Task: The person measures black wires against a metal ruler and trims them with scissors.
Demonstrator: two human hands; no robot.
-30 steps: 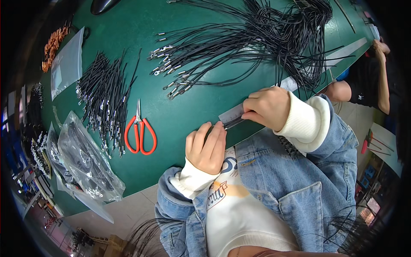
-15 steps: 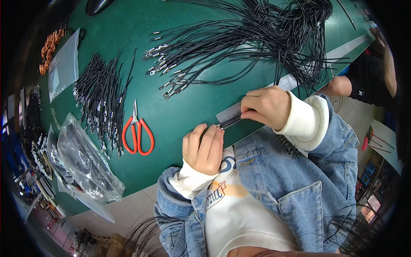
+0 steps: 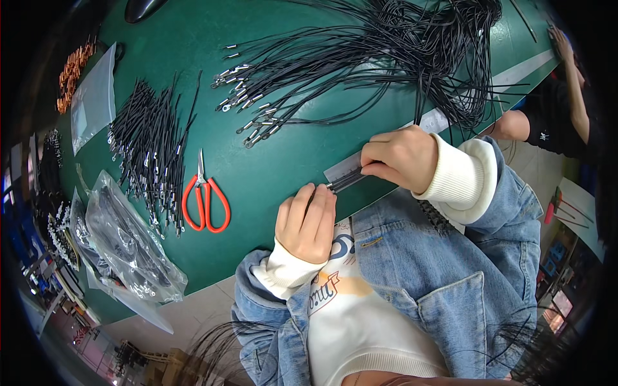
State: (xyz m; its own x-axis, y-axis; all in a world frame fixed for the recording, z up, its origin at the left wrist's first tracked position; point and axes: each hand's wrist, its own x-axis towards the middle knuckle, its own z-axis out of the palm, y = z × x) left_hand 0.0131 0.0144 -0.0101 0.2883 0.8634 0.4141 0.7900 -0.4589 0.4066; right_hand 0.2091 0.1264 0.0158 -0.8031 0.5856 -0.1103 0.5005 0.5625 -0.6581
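Here the person's left hand (image 3: 308, 222) and right hand (image 3: 399, 157) were both closed on a thin bundle of black cords (image 3: 347, 181), stretched between them along the near edge of the green worktop (image 3: 270, 174). The bundle lay over a pale strip ruler (image 3: 438, 121) fixed along that edge. The left hand's fingers were curled down over one end, knuckles up; the right hand pinched the other end between thumb and fingertips, otherwise loosely folded.

The step in hand looked like measuring or evening up the cords against the ruler — the ends held level and the length pulled straight. The next move, as I judged it, would call for keeping that tension while one hand let go, since a slack grip would let the cords slide out of line.

Red-handled scissors (image 3: 206, 199) lay to the left of the hands, blades pointing away, near a row of short black cut cords with metal tips (image 3: 151, 151). A big tangle of long black cords with metal end caps (image 3: 386, 58) spread over the far right of the worktop — well apart from the left hand. Clear plastic bags of dark parts (image 3: 125, 241) sat at the near left corner.
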